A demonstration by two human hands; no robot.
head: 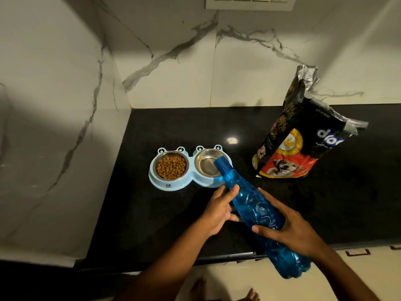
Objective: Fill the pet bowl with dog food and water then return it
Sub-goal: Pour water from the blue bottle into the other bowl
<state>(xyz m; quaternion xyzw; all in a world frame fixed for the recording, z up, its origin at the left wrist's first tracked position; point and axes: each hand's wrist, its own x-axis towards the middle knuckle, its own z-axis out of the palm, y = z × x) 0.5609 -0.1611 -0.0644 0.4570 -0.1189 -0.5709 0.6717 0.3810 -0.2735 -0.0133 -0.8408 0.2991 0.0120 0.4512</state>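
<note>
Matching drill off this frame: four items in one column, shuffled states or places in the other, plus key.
Items
1. left bowl compartment
2. right bowl compartment
3. blue bottle
4. dog food bag

States
A. gripped by left hand and right hand, tilted, cap on
B. holds brown kibble
C. stands on the counter, right of the bowl
D. bare steel, no kibble

Pairs: 1-B, 2-D, 3-A, 4-C

Black granite counter (152, 131) meets veined white marble walls (54, 105) under a switch plate (249, 2).
</note>
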